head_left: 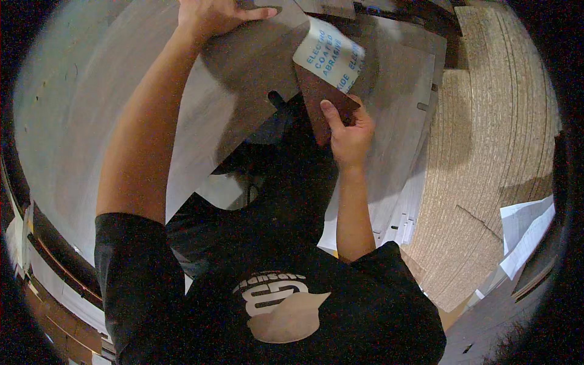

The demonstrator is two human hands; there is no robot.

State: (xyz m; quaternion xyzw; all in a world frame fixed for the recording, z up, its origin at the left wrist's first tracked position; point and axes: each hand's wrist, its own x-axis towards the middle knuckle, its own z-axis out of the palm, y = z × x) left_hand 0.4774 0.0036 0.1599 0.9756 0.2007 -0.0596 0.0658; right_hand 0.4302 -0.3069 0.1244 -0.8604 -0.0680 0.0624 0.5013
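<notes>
the wood-grain panel (213, 121) spans upper left to centre; how much is finished or left doesn't show. at upper centre, white-backed sandpaper (331, 61) is pinched in the half-closed right hand (351, 135); the left hand (213, 15), thumb spread, is on the panel, its grip unclear.

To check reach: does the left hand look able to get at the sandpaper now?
Probably yes: nothing visible blocks the gap between the left hand and the sandpaper in the right hand.

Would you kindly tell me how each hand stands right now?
Left hand: cannot be told; thumb outstretched, fingertips out of frame.
Right hand: closed, holding brown-and-white sandpaper.
</notes>
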